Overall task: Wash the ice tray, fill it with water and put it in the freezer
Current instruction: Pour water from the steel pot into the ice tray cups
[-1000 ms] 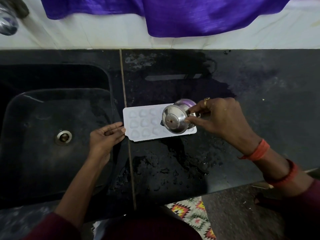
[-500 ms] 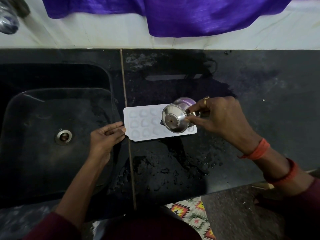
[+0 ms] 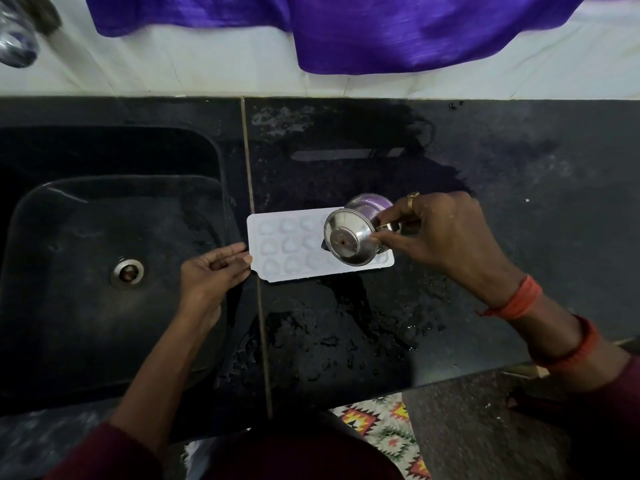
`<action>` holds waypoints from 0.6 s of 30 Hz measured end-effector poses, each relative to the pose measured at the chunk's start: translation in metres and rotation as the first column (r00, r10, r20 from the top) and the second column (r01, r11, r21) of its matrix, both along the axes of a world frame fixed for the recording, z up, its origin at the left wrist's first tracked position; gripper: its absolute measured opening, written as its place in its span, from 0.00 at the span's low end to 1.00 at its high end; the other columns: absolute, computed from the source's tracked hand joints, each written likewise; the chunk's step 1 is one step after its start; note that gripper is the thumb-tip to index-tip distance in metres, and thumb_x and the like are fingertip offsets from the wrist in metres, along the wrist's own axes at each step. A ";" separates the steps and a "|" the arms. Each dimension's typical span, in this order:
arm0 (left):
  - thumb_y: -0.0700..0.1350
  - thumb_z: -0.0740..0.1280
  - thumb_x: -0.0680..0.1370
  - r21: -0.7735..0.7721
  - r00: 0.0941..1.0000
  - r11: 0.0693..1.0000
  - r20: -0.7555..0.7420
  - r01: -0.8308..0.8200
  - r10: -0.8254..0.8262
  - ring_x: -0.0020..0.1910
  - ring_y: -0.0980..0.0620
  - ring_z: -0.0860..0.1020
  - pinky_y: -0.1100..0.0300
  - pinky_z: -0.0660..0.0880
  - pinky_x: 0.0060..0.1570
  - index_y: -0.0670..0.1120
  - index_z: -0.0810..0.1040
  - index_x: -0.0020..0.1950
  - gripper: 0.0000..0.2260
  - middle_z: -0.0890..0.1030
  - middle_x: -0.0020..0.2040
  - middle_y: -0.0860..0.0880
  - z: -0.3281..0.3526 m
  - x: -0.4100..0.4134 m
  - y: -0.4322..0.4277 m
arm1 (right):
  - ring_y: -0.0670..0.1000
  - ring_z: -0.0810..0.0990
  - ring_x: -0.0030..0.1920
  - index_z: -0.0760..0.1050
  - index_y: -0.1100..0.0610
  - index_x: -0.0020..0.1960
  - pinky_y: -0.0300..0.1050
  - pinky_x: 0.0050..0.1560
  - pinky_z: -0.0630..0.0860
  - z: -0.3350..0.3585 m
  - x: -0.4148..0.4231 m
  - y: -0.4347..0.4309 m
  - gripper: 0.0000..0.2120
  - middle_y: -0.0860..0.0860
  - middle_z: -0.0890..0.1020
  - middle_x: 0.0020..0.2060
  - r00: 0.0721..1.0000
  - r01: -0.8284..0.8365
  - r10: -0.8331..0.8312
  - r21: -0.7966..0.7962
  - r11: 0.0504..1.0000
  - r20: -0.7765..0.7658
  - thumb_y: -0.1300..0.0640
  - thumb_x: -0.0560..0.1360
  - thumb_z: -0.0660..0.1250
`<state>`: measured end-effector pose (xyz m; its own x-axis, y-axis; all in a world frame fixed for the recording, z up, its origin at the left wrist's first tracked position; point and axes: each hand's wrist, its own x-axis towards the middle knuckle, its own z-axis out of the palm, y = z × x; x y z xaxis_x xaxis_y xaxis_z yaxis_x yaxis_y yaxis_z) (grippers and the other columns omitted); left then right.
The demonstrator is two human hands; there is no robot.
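A white ice tray (image 3: 287, 247) with heart-shaped cups lies flat on the black counter, just right of the sink. My left hand (image 3: 211, 275) touches the tray's left end with its fingertips. My right hand (image 3: 440, 237) grips a small steel cup (image 3: 351, 235) tipped on its side over the tray's right end, its base facing me. The cup hides that part of the tray, and I cannot see any water leaving it.
A black sink (image 3: 104, 254) with a round drain (image 3: 127, 273) fills the left. The black counter (image 3: 519, 202) is wet in front of the tray. A purple cloth (image 3: 381, 29) hangs over the white wall behind. A steel tap (image 3: 17, 39) shows at top left.
The steel cup has edged slightly up and to the left over the tray's right end. My left hand stays at the tray's left end.
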<state>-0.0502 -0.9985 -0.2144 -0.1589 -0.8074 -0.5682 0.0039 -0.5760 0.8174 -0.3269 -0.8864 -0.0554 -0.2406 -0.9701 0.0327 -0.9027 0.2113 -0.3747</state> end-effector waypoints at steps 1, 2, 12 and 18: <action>0.34 0.75 0.74 -0.001 1.000 1.000 0.000 -0.001 0.001 0.43 0.54 0.86 0.65 0.82 0.43 0.40 0.83 0.54 0.10 0.86 0.48 0.43 0.001 0.000 0.000 | 0.47 0.84 0.36 0.86 0.47 0.46 0.50 0.42 0.82 0.000 0.000 0.000 0.17 0.45 0.85 0.36 1.000 -0.003 0.003 -0.002 1.000 -0.002 0.36 0.66 0.73; 0.34 0.75 0.74 -0.003 1.000 1.000 0.000 -0.001 0.001 0.43 0.55 0.86 0.65 0.82 0.43 0.40 0.83 0.54 0.10 0.86 0.48 0.44 0.001 -0.001 0.001 | 0.47 0.84 0.36 0.86 0.47 0.46 0.50 0.42 0.82 0.000 0.000 0.001 0.16 0.45 0.85 0.36 1.000 -0.006 0.006 0.000 1.000 -0.004 0.37 0.67 0.74; 0.34 0.75 0.74 -0.010 1.000 1.000 -0.009 0.009 -0.010 0.43 0.55 0.85 0.66 0.81 0.43 0.37 0.82 0.58 0.13 0.86 0.49 0.42 -0.002 0.001 0.000 | 0.47 0.84 0.36 0.86 0.46 0.47 0.51 0.41 0.82 -0.001 -0.001 0.001 0.17 0.45 0.86 0.37 1.000 -0.011 0.011 0.001 1.000 -0.009 0.36 0.66 0.71; 0.34 0.74 0.74 -0.007 1.000 1.000 -0.011 0.003 -0.003 0.43 0.55 0.86 0.65 0.82 0.43 0.37 0.82 0.59 0.14 0.86 0.48 0.43 -0.003 0.001 0.000 | 0.47 0.84 0.36 0.86 0.46 0.47 0.50 0.41 0.82 0.000 -0.001 0.002 0.17 0.45 0.86 0.36 1.000 -0.020 0.019 -0.010 1.000 -0.012 0.36 0.67 0.71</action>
